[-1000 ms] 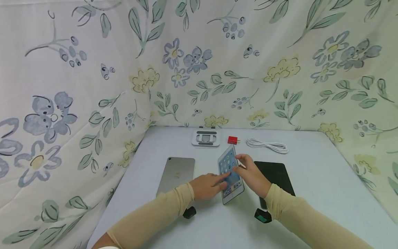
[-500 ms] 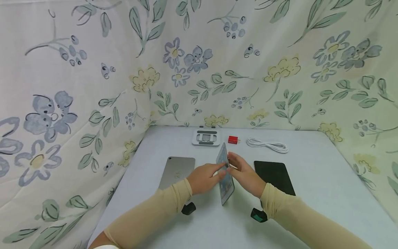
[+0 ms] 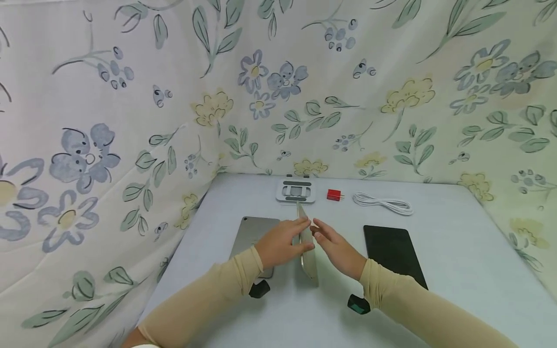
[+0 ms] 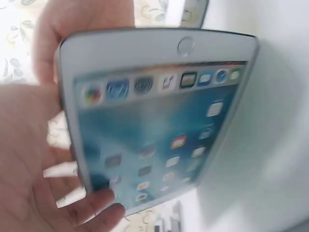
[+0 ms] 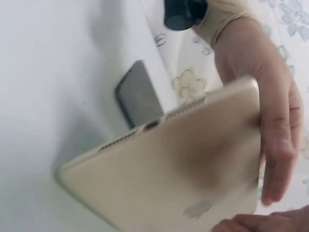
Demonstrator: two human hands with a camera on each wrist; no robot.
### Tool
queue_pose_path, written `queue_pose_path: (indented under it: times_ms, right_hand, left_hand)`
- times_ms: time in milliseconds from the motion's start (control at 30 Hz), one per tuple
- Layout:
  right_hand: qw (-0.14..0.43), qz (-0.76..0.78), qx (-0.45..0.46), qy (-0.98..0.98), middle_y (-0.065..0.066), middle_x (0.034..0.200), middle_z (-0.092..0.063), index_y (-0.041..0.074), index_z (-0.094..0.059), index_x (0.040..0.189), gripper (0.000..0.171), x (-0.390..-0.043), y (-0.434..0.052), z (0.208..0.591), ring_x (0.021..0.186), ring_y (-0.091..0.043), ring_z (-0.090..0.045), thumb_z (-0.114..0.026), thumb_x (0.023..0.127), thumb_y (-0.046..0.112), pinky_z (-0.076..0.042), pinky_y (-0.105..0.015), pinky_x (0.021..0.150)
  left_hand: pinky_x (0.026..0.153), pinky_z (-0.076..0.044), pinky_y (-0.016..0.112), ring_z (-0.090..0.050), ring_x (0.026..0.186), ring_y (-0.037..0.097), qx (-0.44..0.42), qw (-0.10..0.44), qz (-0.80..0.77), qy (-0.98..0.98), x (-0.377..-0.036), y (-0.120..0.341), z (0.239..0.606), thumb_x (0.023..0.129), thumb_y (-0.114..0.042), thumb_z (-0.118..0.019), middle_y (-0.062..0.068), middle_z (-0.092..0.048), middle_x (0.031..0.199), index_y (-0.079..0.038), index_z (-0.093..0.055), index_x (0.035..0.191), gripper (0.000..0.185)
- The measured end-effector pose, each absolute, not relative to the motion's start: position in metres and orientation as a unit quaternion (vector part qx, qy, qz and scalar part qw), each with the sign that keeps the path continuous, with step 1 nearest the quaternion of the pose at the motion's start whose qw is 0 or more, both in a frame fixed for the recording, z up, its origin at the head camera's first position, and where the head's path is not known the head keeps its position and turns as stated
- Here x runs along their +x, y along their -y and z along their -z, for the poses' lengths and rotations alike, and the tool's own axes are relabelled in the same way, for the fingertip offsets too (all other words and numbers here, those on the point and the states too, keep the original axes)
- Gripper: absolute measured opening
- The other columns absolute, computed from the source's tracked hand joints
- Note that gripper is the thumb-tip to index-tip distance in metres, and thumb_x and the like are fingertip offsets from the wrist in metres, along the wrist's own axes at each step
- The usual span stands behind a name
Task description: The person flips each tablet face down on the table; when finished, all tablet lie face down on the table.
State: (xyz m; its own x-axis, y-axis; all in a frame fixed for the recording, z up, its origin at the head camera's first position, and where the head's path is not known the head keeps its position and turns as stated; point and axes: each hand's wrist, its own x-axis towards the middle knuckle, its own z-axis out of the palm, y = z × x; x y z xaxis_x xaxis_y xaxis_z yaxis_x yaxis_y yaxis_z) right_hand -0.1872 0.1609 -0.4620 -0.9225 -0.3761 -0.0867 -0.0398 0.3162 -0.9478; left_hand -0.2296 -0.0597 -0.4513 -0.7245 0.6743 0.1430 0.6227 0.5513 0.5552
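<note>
While it stands on its long edge on the bench (image 3: 457, 241), the gold tablet (image 3: 306, 251) sits between both grips: left hand (image 3: 278, 244) pinches its upper edge, right hand (image 3: 337, 249) lies spread just beside. Stiff, slick, breakable glass; edges seem the safest hold.

No legible text on any item

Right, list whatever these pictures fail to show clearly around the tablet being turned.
- Tablet screen: head view shows it edge-on; the left wrist view shows it blurred, icons unreadable.
- Left hand grip: its fingers lie behind the tablet in the head view.
- Right hand: in its wrist view only fingertips show at the bottom edge.
- Silver tablet: partly covered by the left forearm.
- Red plug: too small for detail.
</note>
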Motion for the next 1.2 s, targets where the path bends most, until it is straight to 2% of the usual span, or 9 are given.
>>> queue_pose_path:
  times_ms: [200,300,400,567,633,700,800,967,1200]
  right_hand:
    - [0.203,0.525,-0.128,-0.816,-0.023,0.173,-0.021,-0.002,-0.013,0.169,0.076,-0.187,-0.161,0.491,0.158,-0.044,-0.023,-0.038,0.117,0.047,-0.027,-0.064,0.123]
    - [0.197,0.510,-0.138,-0.826,-0.023,0.172,-0.026,-0.001,-0.013,0.170,0.076,-0.186,-0.164,0.496,0.158,-0.043,-0.025,-0.039,0.117,0.046,-0.030,-0.061,0.122]
    - [0.186,0.495,-0.121,-0.840,-0.023,0.169,-0.032,-0.001,-0.015,0.170,0.074,-0.187,-0.167,0.498,0.156,-0.043,-0.029,-0.041,0.117,0.043,-0.033,-0.061,0.121]
    - [0.183,0.485,-0.076,-0.852,-0.027,0.170,-0.029,-0.005,-0.017,0.168,0.075,-0.188,-0.173,0.501,0.157,-0.044,-0.025,-0.048,0.115,0.039,-0.031,-0.060,0.122]
    - [0.186,0.483,-0.065,-0.853,-0.027,0.170,-0.027,-0.005,-0.017,0.168,0.076,-0.187,-0.174,0.502,0.158,-0.044,-0.023,-0.049,0.115,0.039,-0.029,-0.061,0.123]
    - [0.186,0.480,-0.062,-0.855,-0.028,0.170,-0.028,-0.006,-0.019,0.167,0.076,-0.186,-0.175,0.503,0.158,-0.045,-0.023,-0.050,0.114,0.039,-0.027,-0.062,0.123]
    - [0.184,0.475,-0.054,-0.859,-0.027,0.169,-0.030,-0.005,-0.021,0.167,0.076,-0.184,-0.175,0.502,0.158,-0.045,-0.024,-0.051,0.114,0.039,-0.025,-0.062,0.124]
    - [0.183,0.464,-0.045,-0.866,-0.025,0.169,-0.031,-0.004,-0.024,0.167,0.075,-0.181,-0.178,0.503,0.158,-0.044,-0.024,-0.053,0.113,0.039,-0.024,-0.062,0.124]
    - [0.184,0.445,-0.039,-0.876,-0.026,0.168,-0.033,-0.004,-0.027,0.166,0.074,-0.179,-0.182,0.502,0.156,-0.046,-0.027,-0.054,0.113,0.040,-0.026,-0.065,0.123]
  left_hand:
    - [0.112,-0.049,0.041,-0.043,0.150,0.031,0.330,0.066,-0.419,-0.843,-0.235,0.066,0.472,0.105,-0.029,-0.073,0.017,-0.028,0.172,0.003,-0.041,0.162,0.072]
    - [0.113,-0.047,0.039,-0.036,0.154,0.033,0.303,0.072,-0.449,-0.837,-0.238,0.068,0.478,0.102,-0.022,-0.077,0.022,-0.024,0.172,0.007,-0.038,0.161,0.077]
    - [0.109,-0.050,0.036,-0.042,0.150,0.037,0.284,0.082,-0.466,-0.834,-0.239,0.069,0.483,0.100,-0.014,-0.079,0.029,-0.023,0.170,0.011,-0.033,0.161,0.081]
    - [0.093,-0.060,0.032,-0.062,0.131,0.041,0.247,0.124,-0.519,-0.809,-0.240,0.067,0.493,0.098,-0.003,-0.077,0.034,-0.048,0.154,0.015,-0.028,0.161,0.081]
    - [0.090,-0.061,0.032,-0.064,0.128,0.041,0.235,0.132,-0.522,-0.809,-0.240,0.066,0.497,0.099,-0.005,-0.077,0.032,-0.057,0.146,0.015,-0.029,0.160,0.080]
    - [0.091,-0.062,0.035,-0.065,0.128,0.041,0.228,0.133,-0.515,-0.816,-0.241,0.065,0.500,0.099,-0.007,-0.077,0.032,-0.058,0.144,0.016,-0.030,0.159,0.080]
    - [0.099,-0.058,0.042,-0.062,0.131,0.041,0.216,0.130,-0.489,-0.835,-0.243,0.064,0.501,0.100,-0.013,-0.077,0.031,-0.056,0.148,0.014,-0.033,0.159,0.078]
    - [0.117,-0.043,0.053,-0.050,0.143,0.042,0.212,0.111,-0.403,-0.883,-0.246,0.061,0.501,0.101,-0.029,-0.075,0.026,-0.052,0.155,0.007,-0.044,0.157,0.074]
    - [0.120,-0.027,0.070,-0.033,0.153,0.047,0.216,0.118,-0.325,-0.913,-0.245,0.057,0.508,0.101,-0.047,-0.067,0.020,-0.053,0.156,0.002,-0.052,0.155,0.074]
